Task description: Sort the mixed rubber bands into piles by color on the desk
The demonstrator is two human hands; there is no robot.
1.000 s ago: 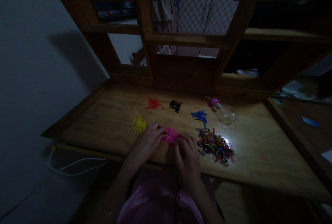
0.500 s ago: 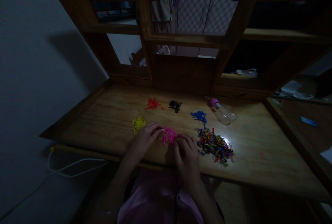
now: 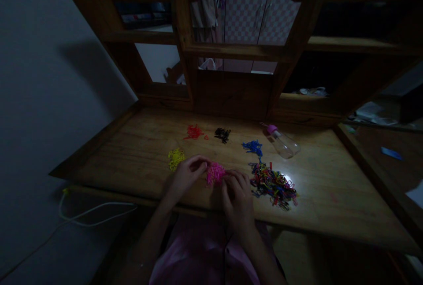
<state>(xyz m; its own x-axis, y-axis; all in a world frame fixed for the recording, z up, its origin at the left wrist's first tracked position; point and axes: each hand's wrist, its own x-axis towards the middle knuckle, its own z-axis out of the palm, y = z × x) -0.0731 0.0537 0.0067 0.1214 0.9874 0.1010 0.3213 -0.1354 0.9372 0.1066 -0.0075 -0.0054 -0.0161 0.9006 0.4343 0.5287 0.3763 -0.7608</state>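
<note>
A small heap of pink rubber bands point(image 3: 215, 174) lies near the desk's front edge, between my hands. My left hand point(image 3: 189, 175) is at its left side, thumb and fingers slightly apart, fingertips at the heap's edge. At the right side, my right hand point(image 3: 237, 193) has its fingers bent and the thumb drawn toward them; anything between these fingertips is hidden. Just right of that hand is a large mixed heap of coloured rubber bands point(image 3: 274, 186). Yellow rubber bands point(image 3: 176, 158) lie beside my left hand, blue rubber bands point(image 3: 253, 147) beyond my right.
Farther back are red rubber bands point(image 3: 194, 131) and black rubber bands point(image 3: 222, 135). A clear bottle with a purple cap point(image 3: 284, 145) lies on its side at the right. Wooden shelving point(image 3: 231, 93) rises behind the desk point(image 3: 333, 188). A white cable point(image 3: 95, 208) hangs at the left.
My left hand's fingers have shifted slightly at the edge of the pink heap. My right hand stays almost where it was; the heaps look unchanged.
</note>
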